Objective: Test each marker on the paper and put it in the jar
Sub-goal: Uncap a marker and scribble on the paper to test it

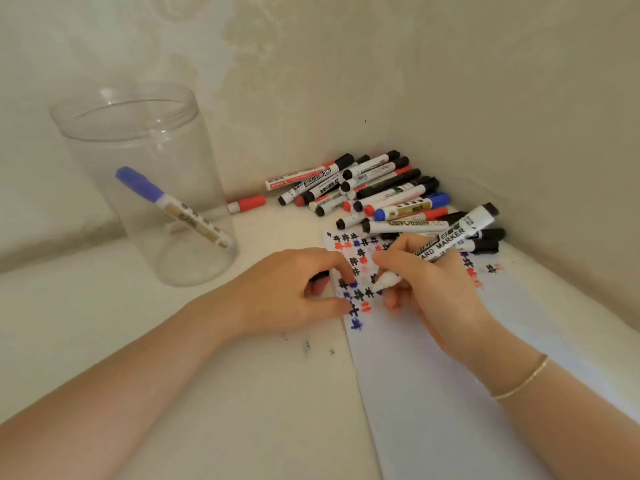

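On the paper [433, 375], right hand [433, 289] pinches a marker [450, 240], tip down among the test marks — left hand [298, 289], fingers curled, presses the sheet's edge. Jar [149, 188] upright on the tabletop [242, 393], one blue-capped marker [173, 206] inside; marker pile [381, 195] beyond.

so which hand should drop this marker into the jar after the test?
Probably the right hand: it already grips the marker, tip on the paper. The left hand, nearer the jar, seems to hold the cap.
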The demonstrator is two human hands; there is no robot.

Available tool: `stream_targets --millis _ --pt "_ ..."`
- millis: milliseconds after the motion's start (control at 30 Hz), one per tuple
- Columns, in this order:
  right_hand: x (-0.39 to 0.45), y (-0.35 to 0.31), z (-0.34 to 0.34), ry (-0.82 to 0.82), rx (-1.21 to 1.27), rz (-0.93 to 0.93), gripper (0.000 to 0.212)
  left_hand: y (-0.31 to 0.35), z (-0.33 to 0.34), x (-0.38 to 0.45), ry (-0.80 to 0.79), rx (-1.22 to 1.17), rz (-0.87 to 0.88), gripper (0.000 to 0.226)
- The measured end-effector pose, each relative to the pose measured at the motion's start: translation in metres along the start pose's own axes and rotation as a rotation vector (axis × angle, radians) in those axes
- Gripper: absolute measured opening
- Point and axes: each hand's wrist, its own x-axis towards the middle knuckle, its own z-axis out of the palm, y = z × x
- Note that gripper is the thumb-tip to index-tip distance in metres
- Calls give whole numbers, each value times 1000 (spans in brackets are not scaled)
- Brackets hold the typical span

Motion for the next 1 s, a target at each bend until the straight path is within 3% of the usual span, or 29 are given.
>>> stream_targets --millis 200,567,1000 --pt "-3 17 11 150 -297 -115 24 8 -1 -2 -128 208 -29 62" --pt "-6 21 14 199 -469 -255 29 10 2 -2 -113 220 -33 67" --pt "-5 19 13 185 -415 -210 24 9 1 -2 -130 225 -34 64"
